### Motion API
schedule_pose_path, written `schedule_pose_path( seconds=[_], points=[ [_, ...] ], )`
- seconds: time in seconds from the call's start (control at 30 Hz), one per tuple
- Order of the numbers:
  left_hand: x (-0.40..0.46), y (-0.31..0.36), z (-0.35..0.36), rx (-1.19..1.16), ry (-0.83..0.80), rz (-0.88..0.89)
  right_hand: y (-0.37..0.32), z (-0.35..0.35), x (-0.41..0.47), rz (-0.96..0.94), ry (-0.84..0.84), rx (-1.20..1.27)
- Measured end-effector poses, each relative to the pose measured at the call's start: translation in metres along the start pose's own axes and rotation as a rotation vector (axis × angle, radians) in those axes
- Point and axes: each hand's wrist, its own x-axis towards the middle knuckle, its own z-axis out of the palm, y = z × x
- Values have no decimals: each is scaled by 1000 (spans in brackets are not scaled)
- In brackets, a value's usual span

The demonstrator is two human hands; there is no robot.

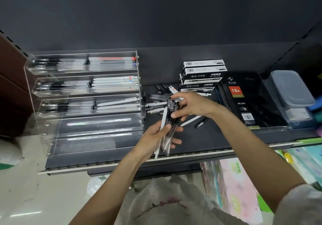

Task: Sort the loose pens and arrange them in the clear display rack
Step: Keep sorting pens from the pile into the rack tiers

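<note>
Pens [168,128], tips blurred, are bunched in left hand [156,135]'s curled fingers; right hand [191,107] pinches their tops.

A dark back panel [156,15] fills the upper half of the frame. Below it, a dark shelf [200,137] spans the frame centre, edged by a pale front strip [122,163]. A brown upright [10,78] with slots stands at the left edge. Pale, glossy floor [34,190] occupies the lower left and reflects overhead light. Lighting is even and dim.
</note>
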Motion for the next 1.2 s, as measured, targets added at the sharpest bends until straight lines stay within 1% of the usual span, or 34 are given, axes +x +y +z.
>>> schedule_pose_path(
  seconds=[0.13, 0.3, 0.37, 0.47, 0.5, 0.53, 0.63, 0.73, 0.9, 1.0, 1.1, 1.2],
  points=[
    [-3, -3, -3, -37, -14, -38, 3, -8, 6, -39, 23, -44],
    [-3, -4, 0, 14, 4, 2, 2, -3, 11, -96, 38, -45],
    [-2, 0, 0, -21, 35, 32, 1, 2, 12, -91, 130, 54],
    [0, 7, -2, -158, 117, 75, 0, 17, 7, -100, 307, 354],
    [0, 9, -4, -207, 135, 81, 0, 25, 5, -108, 344, 390],
    [-1, 10, -5, -235, 149, 82, 2, 34, 2, -108, 358, 367],
    [-7, 9, -10, -203, 178, 66, 0, 60, -4, -71, 269, 249],
    [-18, 7, -16, -186, 148, 46, -11, 77, -1, -38, 194, 278],
    [-43, 6, -47, -348, 156, 53, -35, 109, 11, 16, 99, 298],
    [-59, 8, -75, -379, 163, 57, -50, 134, 19, 31, 58, 262],
    [-72, 10, -105, -376, 200, 74, -66, 159, 28, 9, 81, 211],
    [-84, 12, -135, -367, 269, 97, -75, 185, 36, -59, 213, 170]
  ],
)
